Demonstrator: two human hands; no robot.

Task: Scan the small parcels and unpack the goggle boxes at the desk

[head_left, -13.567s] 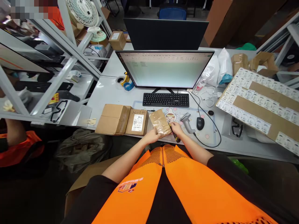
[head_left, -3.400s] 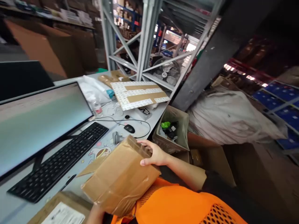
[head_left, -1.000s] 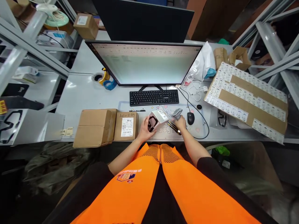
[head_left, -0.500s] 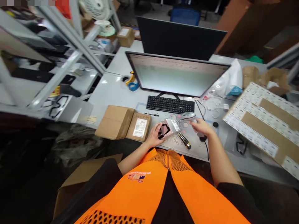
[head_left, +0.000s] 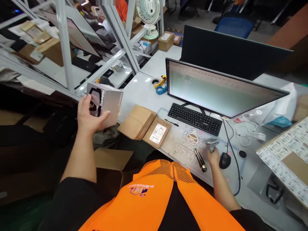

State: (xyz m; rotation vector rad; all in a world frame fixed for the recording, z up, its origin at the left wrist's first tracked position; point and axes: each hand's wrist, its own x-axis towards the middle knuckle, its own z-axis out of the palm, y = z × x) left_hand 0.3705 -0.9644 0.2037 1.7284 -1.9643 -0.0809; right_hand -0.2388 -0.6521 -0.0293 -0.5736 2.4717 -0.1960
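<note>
My left hand (head_left: 89, 117) grips a grey-and-white product box (head_left: 111, 104) with a black loop-shaped item printed on it. The box is held up at the left, off the desk edge, with my thumb and fingers on either side. On the desk mat, my right hand (head_left: 213, 157) is closed round the handle of a grey barcode scanner (head_left: 212, 143). A black utility knife (head_left: 200, 160) with yellow trim lies just left of that hand, and a black mouse (head_left: 225, 160) sits to its right.
Two brown cartons (head_left: 137, 122) sit at the front desk edge. Behind the mat stand a keyboard (head_left: 194, 118) and a monitor (head_left: 216, 86). Tape rolls (head_left: 161, 86) lie left of the monitor. A metal frame (head_left: 115, 57) rises at left; a printed cardboard sheet (head_left: 288, 150) juts in at right.
My left hand has lifted the product box from the mat and carried it left. My right hand has taken hold of the scanner. The view has swung left.
</note>
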